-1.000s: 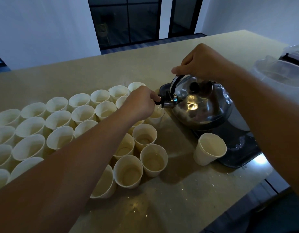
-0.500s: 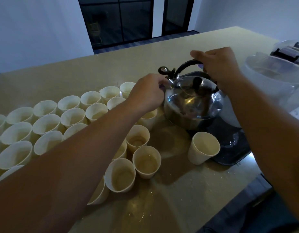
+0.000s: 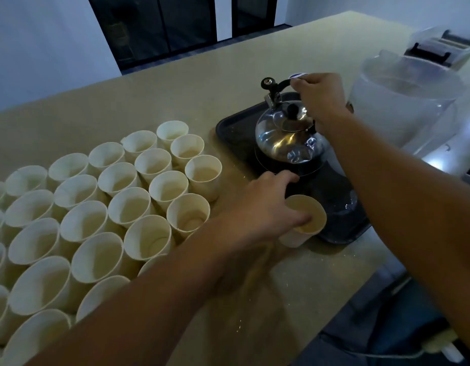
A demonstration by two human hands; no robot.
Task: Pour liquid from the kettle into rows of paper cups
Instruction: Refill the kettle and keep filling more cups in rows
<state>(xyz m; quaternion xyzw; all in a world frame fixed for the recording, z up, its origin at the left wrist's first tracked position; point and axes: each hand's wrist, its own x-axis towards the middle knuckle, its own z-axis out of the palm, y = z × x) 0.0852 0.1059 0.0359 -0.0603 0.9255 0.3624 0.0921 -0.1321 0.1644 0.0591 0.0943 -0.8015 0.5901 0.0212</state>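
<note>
Kettle (image 3: 286, 140) sitting upright on the dark tray (image 3: 230, 125) at far right now, no longer tipped over the cups (image 3: 117, 196) as a second ago, right hand (image 3: 321, 100) still wrapped round its black handle; pouring paused, likely for this round. Left hand (image 3: 265, 207), off the spout now, closing fingers and thumb round the lone cup (image 3: 302, 220) at the tray's near edge, probably bringing it to the rows. No readable writing: only a small blue-and-white sticker (image 3: 297, 75) on the handle, too small to read.
</note>
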